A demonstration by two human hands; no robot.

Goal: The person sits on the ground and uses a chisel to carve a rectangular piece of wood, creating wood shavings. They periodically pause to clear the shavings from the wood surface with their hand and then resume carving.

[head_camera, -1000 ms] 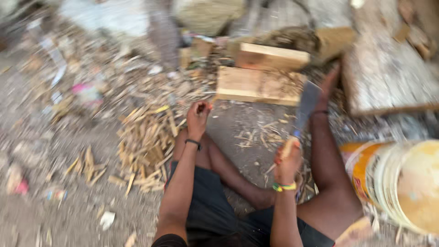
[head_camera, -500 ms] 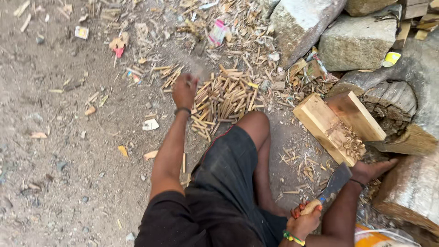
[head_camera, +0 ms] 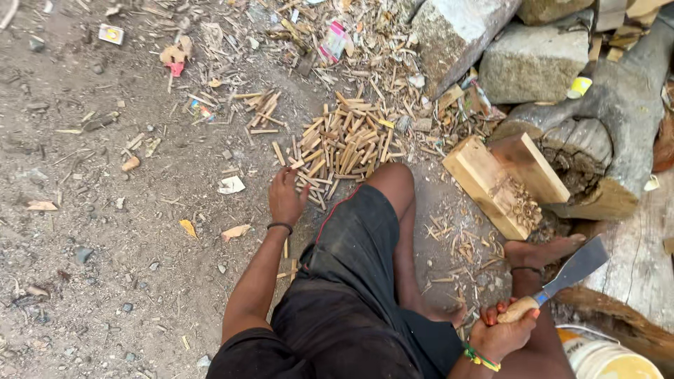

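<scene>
I sit on dirt ground in dark shorts. My left hand [head_camera: 286,196] reaches down to the near edge of a heap of short split wooden sticks [head_camera: 344,144], fingers bent on a stick. My right hand [head_camera: 507,330] grips the wooden handle of a broad flat-bladed knife [head_camera: 572,268], blade pointing up and right beside my foot [head_camera: 544,251]. Two pale wooden blocks [head_camera: 505,179] lie ahead of the foot, the nearer one chewed and splintered on top.
Large grey stones [head_camera: 491,42] and a tree stump with roots [head_camera: 597,140] stand at the upper right. A white and yellow bucket [head_camera: 604,358] sits at the bottom right. Wood chips, wrappers and scraps of litter [head_camera: 175,60] are scattered over the dirt.
My view has swung left and down. My left hand has drawn back from the far side of the stick heap to its near edge. The knife stays in my right hand.
</scene>
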